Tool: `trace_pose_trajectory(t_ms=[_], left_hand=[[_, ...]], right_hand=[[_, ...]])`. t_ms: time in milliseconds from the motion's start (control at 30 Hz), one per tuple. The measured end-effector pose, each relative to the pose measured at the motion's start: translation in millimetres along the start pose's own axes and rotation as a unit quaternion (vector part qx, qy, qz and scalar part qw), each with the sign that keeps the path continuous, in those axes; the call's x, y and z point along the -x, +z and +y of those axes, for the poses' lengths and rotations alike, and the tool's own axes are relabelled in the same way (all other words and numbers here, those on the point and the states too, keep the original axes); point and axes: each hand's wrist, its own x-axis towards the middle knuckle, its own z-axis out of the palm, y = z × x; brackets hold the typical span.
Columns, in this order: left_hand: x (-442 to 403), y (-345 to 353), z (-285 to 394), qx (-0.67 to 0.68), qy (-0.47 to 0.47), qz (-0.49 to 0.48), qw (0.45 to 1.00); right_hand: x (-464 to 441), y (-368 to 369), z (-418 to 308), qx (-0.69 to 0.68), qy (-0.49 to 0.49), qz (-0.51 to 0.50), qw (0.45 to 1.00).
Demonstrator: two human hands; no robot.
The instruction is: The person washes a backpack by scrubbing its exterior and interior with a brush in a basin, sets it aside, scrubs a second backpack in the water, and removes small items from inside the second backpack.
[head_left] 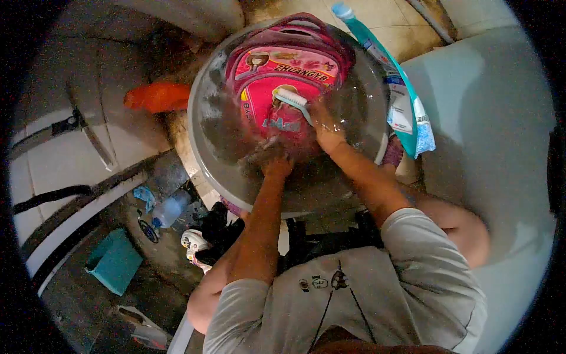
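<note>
A pink and red backpack [283, 74] with printed panels lies partly under water in a round grey basin [199, 141]. My right hand [325, 128] is closed around the pale blue handle of a scrub brush [292, 98]. The brush's white bristles point upward over the bag's front. At the bag's lower end, my left hand [276, 160] is half in the cloudy water, its fingers curled at the fabric. Water and blur hide part of those fingers.
A teal detergent bag [407, 103] leans on the basin's right rim. Left of the basin are an orange item [156, 97], a plastic bottle [171, 211] and a teal box [115, 261]. A pale wall [477, 130] stands at the right.
</note>
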Motion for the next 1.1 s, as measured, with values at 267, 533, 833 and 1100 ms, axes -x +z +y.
trace_pose_trajectory(t_ms=[267,533,833,1100], left_hand=[[25,-110,36,-0.001,0.141,0.013,0.990],[28,-175,54,0.001,0.040,0.037,0.998],[-59,-287,109,-0.133,0.349,0.421,0.827],[-84,-301,128,-0.129,0.330,0.463,0.812]], right_hand=[[-59,101,53,0.113,-0.022,0.007,0.993],[-41,20,20,-0.136,0.208,-0.187,0.950],[-26,54,20,-0.050,0.175,-0.189,0.965],[-25,72,25,-0.001,0.159,-0.198,0.967]])
